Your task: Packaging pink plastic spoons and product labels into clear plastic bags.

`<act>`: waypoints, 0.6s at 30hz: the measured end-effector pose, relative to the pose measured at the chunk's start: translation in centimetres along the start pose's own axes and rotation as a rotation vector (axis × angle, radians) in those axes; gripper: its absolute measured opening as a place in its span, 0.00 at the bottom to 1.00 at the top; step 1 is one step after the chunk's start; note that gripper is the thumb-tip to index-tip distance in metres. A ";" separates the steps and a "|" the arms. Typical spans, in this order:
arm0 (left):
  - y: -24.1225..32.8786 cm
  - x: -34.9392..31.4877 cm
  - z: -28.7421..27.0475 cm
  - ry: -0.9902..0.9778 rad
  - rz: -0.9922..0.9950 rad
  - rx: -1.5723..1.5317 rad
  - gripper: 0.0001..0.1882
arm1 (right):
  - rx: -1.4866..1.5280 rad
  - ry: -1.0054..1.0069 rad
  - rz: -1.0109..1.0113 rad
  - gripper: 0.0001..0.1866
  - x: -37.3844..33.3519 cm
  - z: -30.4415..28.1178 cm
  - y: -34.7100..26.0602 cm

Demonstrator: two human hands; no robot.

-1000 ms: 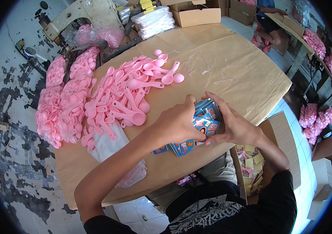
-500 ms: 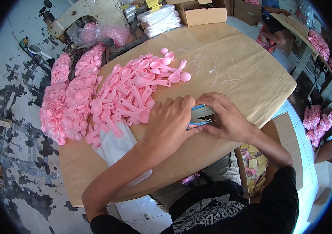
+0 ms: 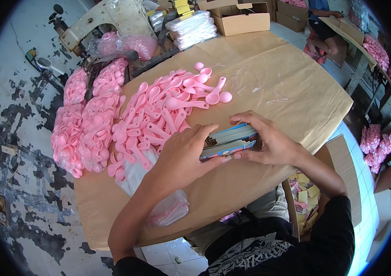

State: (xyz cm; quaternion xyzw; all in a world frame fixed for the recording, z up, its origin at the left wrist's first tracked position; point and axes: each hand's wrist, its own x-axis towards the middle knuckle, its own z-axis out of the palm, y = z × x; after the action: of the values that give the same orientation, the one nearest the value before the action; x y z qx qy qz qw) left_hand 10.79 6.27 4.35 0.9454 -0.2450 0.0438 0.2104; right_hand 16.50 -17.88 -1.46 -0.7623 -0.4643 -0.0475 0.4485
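Note:
Between my two hands, above the near part of the table, is a thick stack of printed cards (image 3: 230, 140) with blue outer faces and pale edges. My left hand (image 3: 180, 151) is closed round its left end, thumb along the near side. The right hand (image 3: 272, 141) grips the other end, fingers over the far edge and thumb in front. Both thumbs nearly meet on the near face. A heap of loose pink plastic spoons (image 3: 156, 115) lies just beyond my left hand. Partly under the spoons and my left forearm is a clear plastic bag (image 3: 171, 209).
Bulging bags of pink spoons (image 3: 82, 131) line the table's left edge. A machine (image 3: 105, 20), stacked clear plastic packs (image 3: 191, 28) and a cardboard box (image 3: 243, 22) stand at the back. By my right arm is an open carton (image 3: 342, 158) with yellow-and-pink packets. Another person (image 3: 322, 27) sits far right.
My left hand has shifted down and left along the stack, so more of the card edges shows between my hands. The whole view has moved slightly.

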 end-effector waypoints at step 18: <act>-3.5 -1.2 -0.8 -0.165 -0.108 -0.345 0.54 | 0.345 -0.033 0.202 0.52 0.4 1.7 -0.4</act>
State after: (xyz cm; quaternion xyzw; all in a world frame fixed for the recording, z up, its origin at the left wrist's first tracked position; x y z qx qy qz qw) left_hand 11.39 9.91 3.58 0.9075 -0.2140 -0.0879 0.3507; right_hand 15.81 -16.32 -2.02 -0.7173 -0.3942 0.0904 0.5674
